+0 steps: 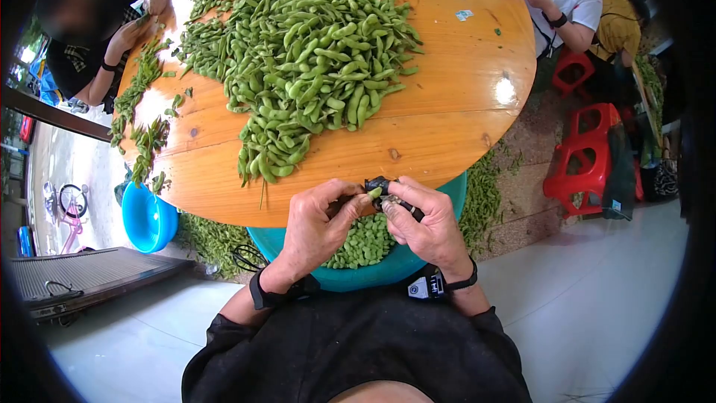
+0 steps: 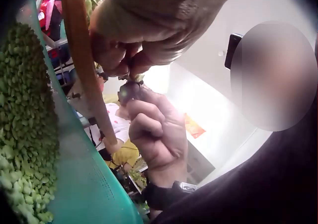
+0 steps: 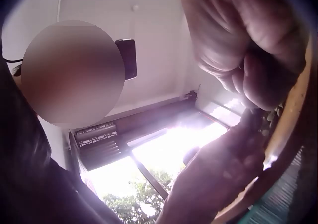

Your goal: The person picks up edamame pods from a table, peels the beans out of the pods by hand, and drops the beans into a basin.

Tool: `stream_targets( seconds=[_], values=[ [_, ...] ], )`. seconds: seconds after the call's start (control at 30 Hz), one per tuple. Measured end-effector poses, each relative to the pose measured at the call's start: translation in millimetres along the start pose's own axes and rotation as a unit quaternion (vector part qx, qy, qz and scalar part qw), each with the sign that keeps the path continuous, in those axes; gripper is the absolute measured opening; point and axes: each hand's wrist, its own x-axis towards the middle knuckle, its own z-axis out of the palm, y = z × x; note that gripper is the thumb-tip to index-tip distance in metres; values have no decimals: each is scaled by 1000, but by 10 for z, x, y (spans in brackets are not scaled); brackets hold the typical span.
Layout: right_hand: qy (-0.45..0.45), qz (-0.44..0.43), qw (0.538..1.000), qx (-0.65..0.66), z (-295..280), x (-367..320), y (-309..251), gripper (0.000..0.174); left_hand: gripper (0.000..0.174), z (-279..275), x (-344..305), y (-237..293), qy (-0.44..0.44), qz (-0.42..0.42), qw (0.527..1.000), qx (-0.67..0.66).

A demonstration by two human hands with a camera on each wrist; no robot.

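Observation:
Over the table's near edge my left hand [image 1: 317, 220] pinches a green edamame pod [image 1: 375, 192] between thumb and fingers. My right hand [image 1: 426, 224] meets it there, its fingers curled around a small black tool [image 1: 403, 207] whose exact kind I cannot tell. In the left wrist view the tool's dark, rounded end [image 2: 130, 92] touches the pod held above it. Beneath both hands sits a teal basin [image 1: 339, 277] with shelled green beans [image 1: 362, 242] in it. A big heap of edamame pods [image 1: 313, 60] covers the middle of the round wooden table [image 1: 462, 97].
Two people sit across the table, their hands [image 1: 155, 1] at its edge. A blue basin [image 1: 149, 218] is at left, above a grey metal panel [image 1: 97, 276]. Red stools [image 1: 585, 149] stand at right. Empty-looking husks [image 1: 212, 242] litter the floor beside the teal basin.

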Motion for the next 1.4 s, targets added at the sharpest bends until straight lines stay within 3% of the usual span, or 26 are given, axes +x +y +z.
stream_targets(
  seconds=[0.03, 0.17, 0.2, 0.23, 0.3, 0.37, 0.43, 0.47, 0.5, 0.63, 0.97, 1.17, 1.23, 1.27, 1.3, 1.33, 1.4],
  values=[
    [0, -5, 1000, 1, 2, 2, 2, 24, 13, 1, 2, -18, 9, 50, 998, 38],
    [-12, -35, 999, -27, -39, 12, 10, 21, 12, -16, -24, -21, -16, 21, 1000, 2],
    [-9, -38, 999, -28, -47, 12, 12, 21, 12, -51, -23, -29, -78, -80, 972, -205],
    [-22, -15, 999, 36, -58, 11, 10, 20, 12, -65, -14, -30, -136, -178, 889, -399],
    [-32, 2, 995, 97, -76, 0, -2, 19, 14, -38, -7, 9, -146, -181, 882, -410],
    [-3, -27, 999, 25, -68, -6, -14, 20, 14, 3, 4, 123, -93, -148, 950, -258],
    [4, -68, 998, 0, -76, -7, -27, 24, 12, 68, 12, 145, -66, -123, 964, -225],
    [7, -50, 999, 11, -91, -16, -45, 25, 9, 104, 31, 93, -21, -42, 993, -104],
    [10, -30, 999, 22, -114, -21, -61, 25, 7, 136, 68, 89, 28, 39, 999, 16],
    [9, -45, 998, 41, -174, 15, -89, 28, 8, 216, 186, 227, 81, 150, 980, 99],
    [46, -29, 998, 43, -192, 121, 15, 24, 10, 254, 232, 167, 70, 115, 986, 98],
    [42, -43, 998, 27, -151, 104, -1, 23, 10, 244, 223, 130, 107, 124, 982, 97],
    [43, -47, 998, 29, -153, 127, -11, 23, 9, 213, 187, 89, 35, 9, 999, 8],
    [44, -53, 997, 31, -155, 137, -15, 22, 9, 171, 187, 81, 35, 7, 999, 7],
    [43, -51, 997, 31, -170, 140, 9, 22, 12, 117, 198, 75, -29, -103, 978, -178],
    [12, -30, 996, 88, -196, 140, 53, 22, 15, 83, 206, 72, -91, -209, 907, -354],
    [-17, -5, 989, 146, -188, 140, 75, 22, 17, 62, 213, 74, -97, -215, 894, -380]
  ],
)
